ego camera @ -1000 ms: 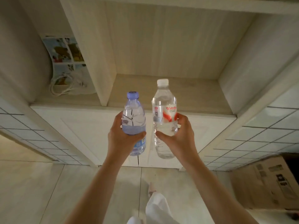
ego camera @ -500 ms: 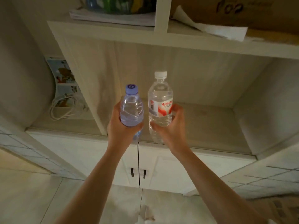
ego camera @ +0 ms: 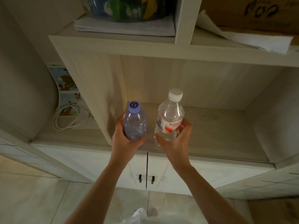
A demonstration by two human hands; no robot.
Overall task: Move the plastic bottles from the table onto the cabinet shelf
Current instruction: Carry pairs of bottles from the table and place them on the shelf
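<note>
My left hand (ego camera: 124, 139) grips a short purple-tinted bottle (ego camera: 135, 122) with a purple cap. My right hand (ego camera: 174, 143) grips a taller clear bottle (ego camera: 169, 118) with a white cap and a red and white label. Both bottles are upright, side by side, over the front edge of the wide cabinet shelf (ego camera: 218, 131). Whether their bases touch the shelf is hidden by my hands.
A vertical divider (ego camera: 92, 97) bounds the shelf on the left; beyond it lie a coiled white cable (ego camera: 68, 117) and picture sheets (ego camera: 66, 81). The upper shelf holds stacked papers (ego camera: 124, 26), a cardboard box (ego camera: 252, 13). Two cabinet doors with dark handles (ego camera: 146, 179) sit below.
Both hands have carried the bottles forward and down from in front of the cabinet to the wide shelf's front edge. The view has tilted up, showing the upper shelf.
</note>
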